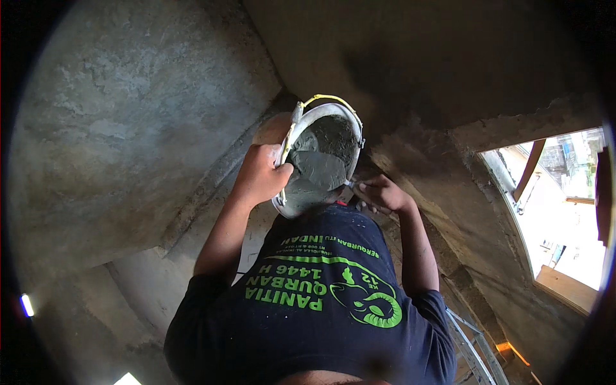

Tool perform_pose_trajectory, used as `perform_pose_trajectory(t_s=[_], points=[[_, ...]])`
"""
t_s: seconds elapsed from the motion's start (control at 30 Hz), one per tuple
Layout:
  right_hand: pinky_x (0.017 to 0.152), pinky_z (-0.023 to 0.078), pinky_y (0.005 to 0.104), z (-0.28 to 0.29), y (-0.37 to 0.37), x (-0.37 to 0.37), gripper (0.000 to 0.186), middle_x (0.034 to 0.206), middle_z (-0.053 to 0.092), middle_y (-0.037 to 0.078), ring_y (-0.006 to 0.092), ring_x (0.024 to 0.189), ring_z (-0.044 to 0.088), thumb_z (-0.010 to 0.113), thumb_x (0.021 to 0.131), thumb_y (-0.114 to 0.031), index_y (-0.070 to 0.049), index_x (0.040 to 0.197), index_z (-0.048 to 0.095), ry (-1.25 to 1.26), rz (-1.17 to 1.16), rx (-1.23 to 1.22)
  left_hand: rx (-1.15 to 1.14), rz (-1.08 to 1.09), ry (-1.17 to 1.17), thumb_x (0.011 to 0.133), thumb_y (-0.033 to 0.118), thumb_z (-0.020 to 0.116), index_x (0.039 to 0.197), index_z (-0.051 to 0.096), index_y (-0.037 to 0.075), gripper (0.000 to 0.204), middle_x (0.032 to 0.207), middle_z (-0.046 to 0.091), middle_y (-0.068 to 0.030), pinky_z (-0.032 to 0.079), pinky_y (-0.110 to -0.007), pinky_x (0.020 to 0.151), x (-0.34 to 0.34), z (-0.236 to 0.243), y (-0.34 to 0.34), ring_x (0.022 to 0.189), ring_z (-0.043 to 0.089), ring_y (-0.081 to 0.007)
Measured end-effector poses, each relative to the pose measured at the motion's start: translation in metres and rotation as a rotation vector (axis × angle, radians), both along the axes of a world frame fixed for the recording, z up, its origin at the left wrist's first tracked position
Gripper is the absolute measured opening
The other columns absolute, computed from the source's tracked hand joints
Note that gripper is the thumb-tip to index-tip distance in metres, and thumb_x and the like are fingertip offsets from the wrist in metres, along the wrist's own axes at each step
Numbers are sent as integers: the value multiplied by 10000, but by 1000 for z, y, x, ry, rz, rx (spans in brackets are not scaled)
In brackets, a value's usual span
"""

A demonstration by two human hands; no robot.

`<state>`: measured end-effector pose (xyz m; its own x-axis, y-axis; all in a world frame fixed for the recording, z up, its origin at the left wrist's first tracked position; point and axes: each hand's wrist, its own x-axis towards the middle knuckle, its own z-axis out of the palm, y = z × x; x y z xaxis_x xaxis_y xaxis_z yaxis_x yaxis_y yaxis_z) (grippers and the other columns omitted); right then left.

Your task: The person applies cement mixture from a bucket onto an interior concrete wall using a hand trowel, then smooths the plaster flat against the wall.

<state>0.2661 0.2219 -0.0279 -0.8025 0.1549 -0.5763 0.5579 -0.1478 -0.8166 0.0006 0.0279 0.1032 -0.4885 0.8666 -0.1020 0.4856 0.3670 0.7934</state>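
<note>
A pale bucket with a yellow-wrapped handle is held up in front of my chest, its mouth tilted toward me. Grey wet mortar lies inside and coats the inner wall. My left hand grips the left rim, thumb over the edge. By the right rim, my right hand closes around the handle end of a trowel, its mortar-smeared blade lying in the bucket. Part of the handle is hidden by my fingers.
Rough grey plastered walls slope around me on both sides. To the right is a bright window opening with a wooden sill. A metal ladder stands at the lower right, close to my right side.
</note>
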Motion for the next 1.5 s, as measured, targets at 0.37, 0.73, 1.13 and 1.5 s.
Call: perform_pose_trajectory(t_s=[0.37,0.73,1.13,1.5], points=[[646,545,318,10,-7,40,343,834,721,68,150,737,666,852,837,-221,-22,1090,735,252,-48,169,30,7,49,762,95,635,868,640,-31,165,735,639,-241,490,-471,620,-5,-31,-4,699,650,-435],[780,559,515,46,-28,66,405,1019,730,168,406,956,692,716,882,-374,-166,1226,670,4,-17,999,23,16,33,741,80,602,760,563,-61,148,648,587,-220,444,-457,576,-7,-38,-4,581,602,-349],[760,579,463,160,19,85,355,1094,650,170,394,944,684,761,851,-161,-52,1162,627,272,-520,1410,46,1,-2,748,99,609,878,660,-70,220,782,669,-273,516,-455,712,-14,-50,-8,771,697,-409],[783,556,457,233,77,75,327,1052,672,209,423,954,686,711,946,-180,-32,1211,589,385,-795,1621,-21,33,-57,749,90,616,911,666,-68,232,791,694,-222,529,-432,717,-13,-49,-10,753,709,-344]])
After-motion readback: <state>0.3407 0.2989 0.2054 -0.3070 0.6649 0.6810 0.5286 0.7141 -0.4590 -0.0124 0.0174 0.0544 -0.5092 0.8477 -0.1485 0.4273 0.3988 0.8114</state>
